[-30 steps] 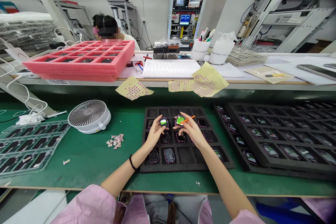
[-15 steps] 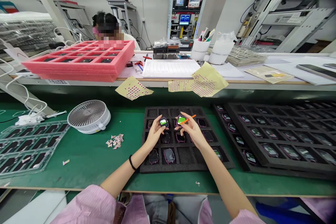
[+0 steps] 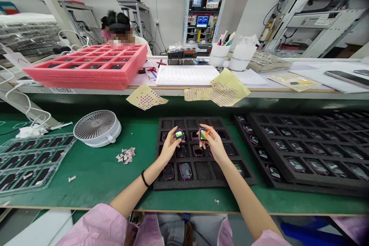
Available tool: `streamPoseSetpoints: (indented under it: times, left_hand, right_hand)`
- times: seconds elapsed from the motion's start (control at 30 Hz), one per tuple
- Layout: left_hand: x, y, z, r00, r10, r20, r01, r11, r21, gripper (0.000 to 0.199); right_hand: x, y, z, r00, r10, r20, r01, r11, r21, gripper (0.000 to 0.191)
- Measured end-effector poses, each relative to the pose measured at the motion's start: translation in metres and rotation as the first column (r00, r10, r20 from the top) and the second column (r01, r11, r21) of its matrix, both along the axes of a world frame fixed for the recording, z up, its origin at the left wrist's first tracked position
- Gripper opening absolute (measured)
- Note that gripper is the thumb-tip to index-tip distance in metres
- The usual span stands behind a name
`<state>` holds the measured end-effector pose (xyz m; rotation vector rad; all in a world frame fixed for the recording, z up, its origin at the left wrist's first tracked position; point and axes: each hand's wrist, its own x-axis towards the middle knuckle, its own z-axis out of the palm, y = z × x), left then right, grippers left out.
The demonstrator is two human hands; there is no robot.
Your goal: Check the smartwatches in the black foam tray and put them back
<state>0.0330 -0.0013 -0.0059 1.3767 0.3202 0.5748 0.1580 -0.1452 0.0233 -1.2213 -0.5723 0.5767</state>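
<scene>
My left hand grips a small square smartwatch body with a green-lit screen by its edges. My right hand holds a second smartwatch body in a purple case, and a thin orange strip or tool sticks out between its fingers. Its screen is partly hidden by my fingers. Both hands hover over a black foam tray, whose cells hold several more watches, such as a dark-screened one.
Black foam trays of watches lie to the right on the green bench mat. To the left are a white fan, small scraps and a clear plastic tray. A pink foam tray and yellow sticker sheets lie ahead. A co-worker sits beyond.
My right hand has shifted slightly right and turned its watch, with the screen now angled more to the left. My left hand has barely moved.
</scene>
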Motion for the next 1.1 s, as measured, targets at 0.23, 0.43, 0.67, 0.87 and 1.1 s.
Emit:
streamPoseSetpoints:
  times: [0.23,0.43,0.67,0.87,1.1]
  left_hand:
    - [0.001,0.001,-0.002,1.000,0.001,0.011,-0.001,1.000,-0.004,0.057]
    - [0.001,0.000,-0.001,1.000,0.005,0.010,-0.005,1.000,0.006,0.057]
    - [0.001,-0.002,-0.004,1.000,0.008,0.001,-0.009,0.999,0.053,0.069]
    - [0.002,-0.003,-0.009,1.000,-0.019,0.001,0.019,0.991,0.136,0.069]
    - [-0.005,-0.010,-0.003,0.998,-0.017,-0.059,0.041,0.903,0.428,0.048]
  right_hand:
    - [0.002,0.001,-0.002,1.000,0.025,-0.012,-0.025,1.000,-0.001,0.040]
    - [0.001,0.005,-0.006,0.995,0.098,0.006,-0.098,0.994,0.041,0.058]
    - [0.002,0.003,-0.009,0.992,0.127,-0.019,-0.127,0.991,0.047,0.052]
    - [0.001,0.004,-0.009,0.990,0.139,-0.014,-0.139,0.990,0.019,0.055]
    - [-0.002,0.005,-0.009,0.986,0.168,-0.003,-0.167,0.982,-0.084,0.037]
